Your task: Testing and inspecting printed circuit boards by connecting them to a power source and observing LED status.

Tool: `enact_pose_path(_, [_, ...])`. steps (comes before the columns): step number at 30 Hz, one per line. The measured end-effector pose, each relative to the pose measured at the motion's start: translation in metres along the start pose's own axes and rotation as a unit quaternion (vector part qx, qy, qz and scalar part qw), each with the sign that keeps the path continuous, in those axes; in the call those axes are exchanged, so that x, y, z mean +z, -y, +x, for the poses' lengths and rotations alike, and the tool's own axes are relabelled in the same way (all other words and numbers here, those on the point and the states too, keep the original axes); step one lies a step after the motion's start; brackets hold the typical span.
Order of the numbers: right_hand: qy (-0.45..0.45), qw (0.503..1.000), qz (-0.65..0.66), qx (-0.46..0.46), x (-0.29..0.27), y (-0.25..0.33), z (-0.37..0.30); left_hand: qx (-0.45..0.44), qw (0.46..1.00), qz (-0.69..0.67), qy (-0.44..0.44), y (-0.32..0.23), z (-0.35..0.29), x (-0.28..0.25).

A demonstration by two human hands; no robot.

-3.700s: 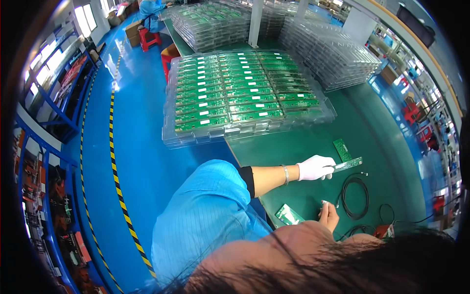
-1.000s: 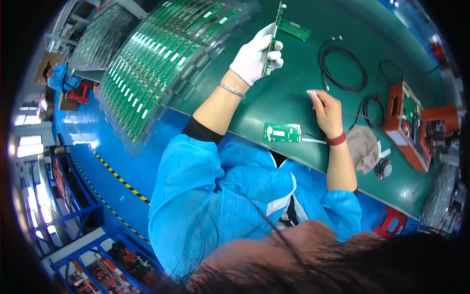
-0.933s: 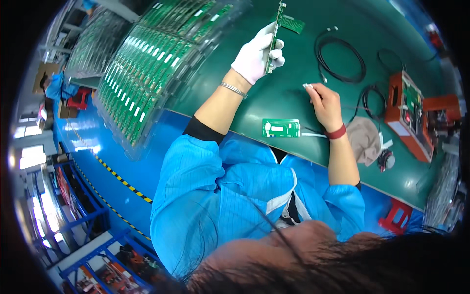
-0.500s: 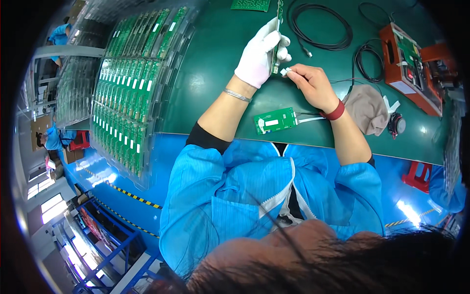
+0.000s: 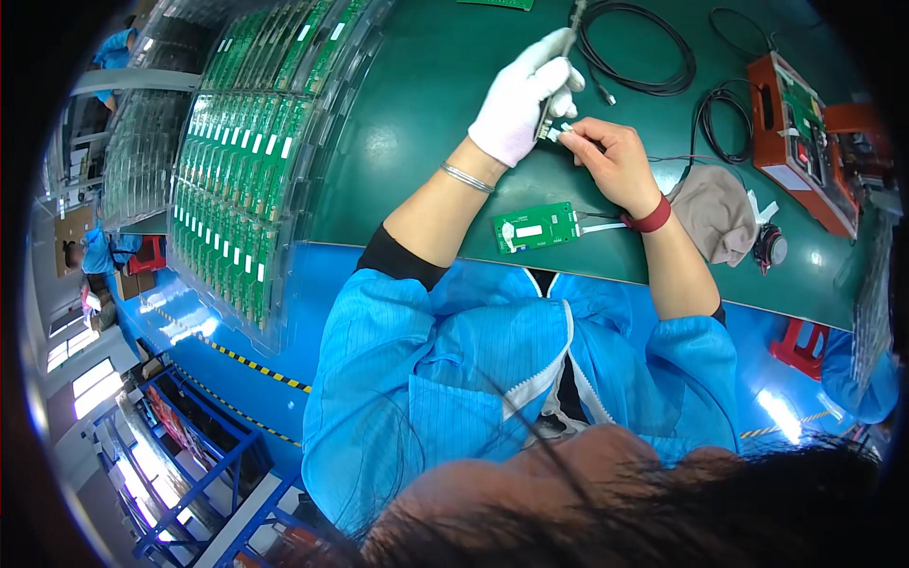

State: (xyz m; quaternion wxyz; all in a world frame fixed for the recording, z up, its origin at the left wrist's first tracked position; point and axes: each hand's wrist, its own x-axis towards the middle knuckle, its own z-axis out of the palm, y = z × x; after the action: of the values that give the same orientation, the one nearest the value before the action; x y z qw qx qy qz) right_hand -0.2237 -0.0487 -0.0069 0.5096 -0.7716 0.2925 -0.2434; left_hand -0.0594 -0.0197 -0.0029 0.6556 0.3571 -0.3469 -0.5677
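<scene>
My left hand (image 5: 523, 106), in a white glove, is closed around a narrow circuit board (image 5: 545, 127) turned nearly edge-on. The fingers cover most of this board. Close by, my bare right hand (image 5: 614, 163) pinches a small white connector (image 5: 558, 134) at the board's near end. Whether the connector is plugged in or only touching I cannot tell. Below the hands a green circuit board (image 5: 535, 229) with a white label lies flat on the table, and leads (image 5: 601, 227) run from its right edge toward my right wrist.
Clear plastic trays (image 5: 237, 161) filled with green boards stand at the left of the green table (image 5: 407, 123). Toward the right are coiled black cables (image 5: 689, 57), a grey-brown cloth (image 5: 712, 216), a small round black speaker-like part (image 5: 771, 248) and an orange-framed device (image 5: 800, 142).
The white connector has come up against the near end of the held board, where a small gap showed before. The held board has tilted, its far end leaning right.
</scene>
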Motion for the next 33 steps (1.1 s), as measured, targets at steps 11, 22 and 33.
enact_pose_path(11, [0.003, 0.999, -0.04, -0.022, 0.004, -0.002, -0.002, -0.031, 0.998, -0.039, -0.037, 0.008, -0.004, 0.003])
enact_pose_path(22, [0.023, 0.999, -0.008, -0.035, 0.009, -0.005, 0.004, -0.035, 0.996, -0.054, -0.056, 0.01, -0.009, 0.003])
enact_pose_path(33, [0.023, 0.999, -0.041, -0.001, 0.01, -0.005, -0.006, -0.019, 0.997, -0.043, -0.067, 0.014, -0.017, 0.008])
